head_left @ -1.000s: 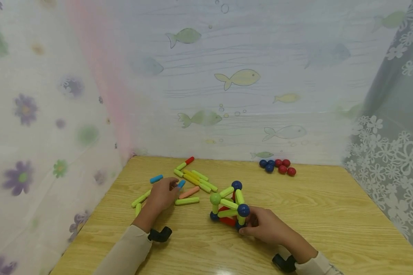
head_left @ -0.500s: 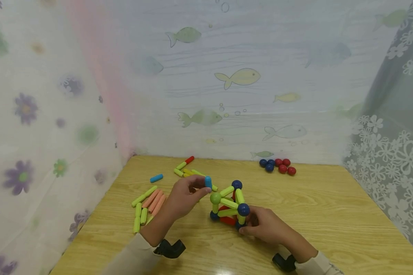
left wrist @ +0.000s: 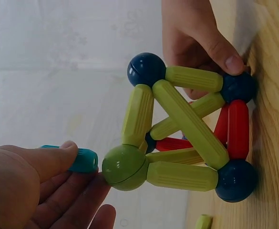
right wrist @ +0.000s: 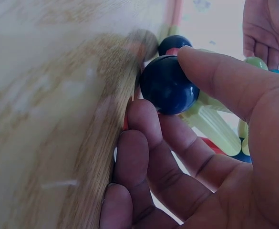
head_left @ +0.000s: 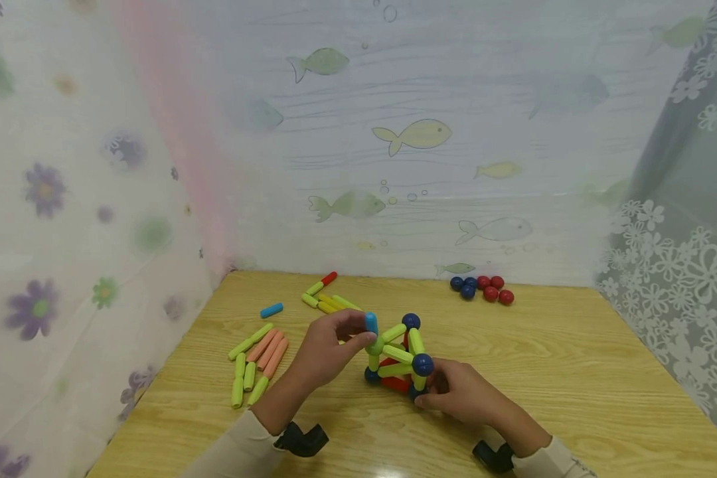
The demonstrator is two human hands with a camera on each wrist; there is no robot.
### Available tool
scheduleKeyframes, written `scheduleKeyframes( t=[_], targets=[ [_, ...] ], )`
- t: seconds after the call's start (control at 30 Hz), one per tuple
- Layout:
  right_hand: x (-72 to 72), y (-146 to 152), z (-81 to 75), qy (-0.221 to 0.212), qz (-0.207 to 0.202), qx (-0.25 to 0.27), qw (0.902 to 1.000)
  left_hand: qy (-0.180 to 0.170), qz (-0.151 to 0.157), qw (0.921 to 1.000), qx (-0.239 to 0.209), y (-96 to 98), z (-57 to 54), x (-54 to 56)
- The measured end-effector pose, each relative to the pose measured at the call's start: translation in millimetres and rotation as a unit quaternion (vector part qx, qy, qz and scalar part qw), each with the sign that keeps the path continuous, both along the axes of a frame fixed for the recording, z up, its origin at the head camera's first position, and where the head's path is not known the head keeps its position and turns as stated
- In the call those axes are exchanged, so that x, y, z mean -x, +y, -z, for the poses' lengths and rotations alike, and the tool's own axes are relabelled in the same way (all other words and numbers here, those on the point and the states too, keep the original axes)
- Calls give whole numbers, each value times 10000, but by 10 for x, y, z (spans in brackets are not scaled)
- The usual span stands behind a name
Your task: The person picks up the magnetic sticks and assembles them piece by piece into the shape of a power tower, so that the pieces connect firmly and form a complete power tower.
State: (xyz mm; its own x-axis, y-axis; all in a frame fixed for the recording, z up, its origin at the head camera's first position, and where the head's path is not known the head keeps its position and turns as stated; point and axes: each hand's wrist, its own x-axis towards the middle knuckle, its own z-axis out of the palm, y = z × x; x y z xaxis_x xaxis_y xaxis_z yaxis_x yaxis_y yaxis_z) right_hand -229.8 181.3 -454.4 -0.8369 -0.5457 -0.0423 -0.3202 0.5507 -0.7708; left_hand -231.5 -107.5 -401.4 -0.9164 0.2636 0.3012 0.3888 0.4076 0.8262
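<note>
A frame of magnetic rods and balls (head_left: 397, 355) stands on the table, with red rods at its base, yellow-green rods above, and dark blue balls at most corners. One top corner carries a light green ball (left wrist: 125, 167). My left hand (head_left: 325, 352) pinches a short blue rod (head_left: 371, 323) upright between thumb and fingers, its lower end right at the green ball. In the left wrist view the blue rod's tip sits beside that ball. My right hand (head_left: 463, 392) grips a lower blue ball (right wrist: 170, 85) at the near corner, thumb on top and fingers beneath.
Left on the table lie orange rods (head_left: 273, 350) and yellow-green rods (head_left: 239, 378). A second blue rod (head_left: 271, 310) lies behind them. Farther back are yellow rods (head_left: 328, 303) and a red rod (head_left: 330, 279). Dark blue balls (head_left: 467, 292) and red balls (head_left: 491, 294) cluster at the back right.
My left hand has carried the blue rod from the loose rods rightward to the frame, turning it upright and bringing it down onto the green ball. My right hand has stayed put.
</note>
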Motion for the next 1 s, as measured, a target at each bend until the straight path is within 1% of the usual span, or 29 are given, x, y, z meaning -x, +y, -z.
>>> scheduleKeyframes(
  t=[0.2, 0.37, 0.7, 1.0],
  targets=[
    [-2, -7, -5, -14, 13, -5, 10000, 41, -48, 9999, 117, 14, -14, -21],
    [-1, -6, 0, -17, -14, 18, 10000, 83, -86, 9997, 198, 18, 1, -18],
    [10, -4, 11, -12, 27, -31, 10000, 278, -139, 9991, 305, 51, -7, -32],
    [14, 7, 16, -15, -40, 4, 10000, 471, -212, 9979, 378, 92, 31, -26]
  ],
)
